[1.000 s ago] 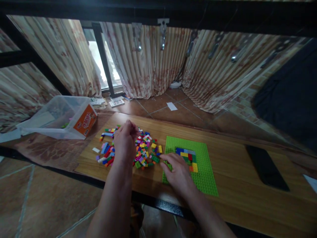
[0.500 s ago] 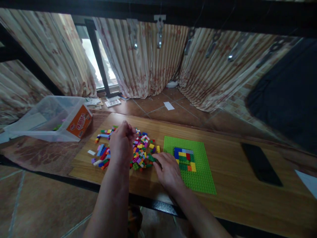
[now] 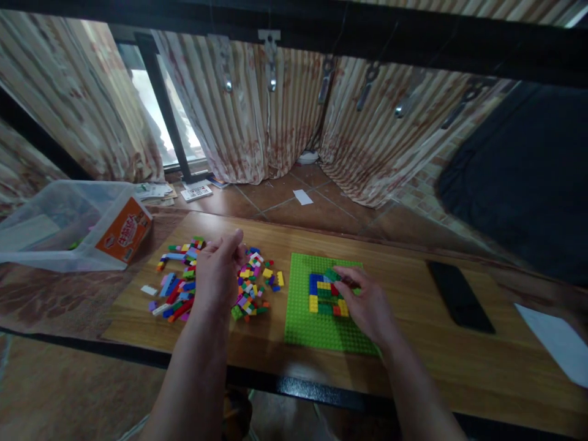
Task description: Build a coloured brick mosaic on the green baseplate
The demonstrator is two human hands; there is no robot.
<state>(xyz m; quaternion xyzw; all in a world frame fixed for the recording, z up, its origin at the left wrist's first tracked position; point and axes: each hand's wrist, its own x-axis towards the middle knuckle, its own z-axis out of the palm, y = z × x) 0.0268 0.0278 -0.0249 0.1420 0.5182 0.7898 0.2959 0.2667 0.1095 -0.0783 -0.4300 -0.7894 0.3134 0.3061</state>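
Over the green baseplate (image 3: 303, 334), my right hand (image 3: 362, 300) pinches a dark green toy brick (image 3: 331, 275) between thumb and fingers. The brick is at the far side of a small block of colored bricks (image 3: 314, 302) built on the plate; whether it touches them I cannot tell. My left hand (image 3: 218, 269) hovers above the loose brick pile (image 3: 250, 285) with its fingers curled in. Whatever it may hold is hidden from me. Longer bricks (image 3: 177, 294) lie to the left of that hand.
A clear plastic box (image 3: 105, 226) with an orange label stands at the left. On the wooden table (image 3: 404, 361), a black phone (image 3: 459, 294) and white paper (image 3: 555, 340) lie to the right. A metal rail with hanging clips (image 3: 271, 67) crosses above.
My right hand has moved right from the pile's edge to the baseplate, carrying the green brick. My left hand stays over the pile, fingers still curled. The view has shifted slightly right.
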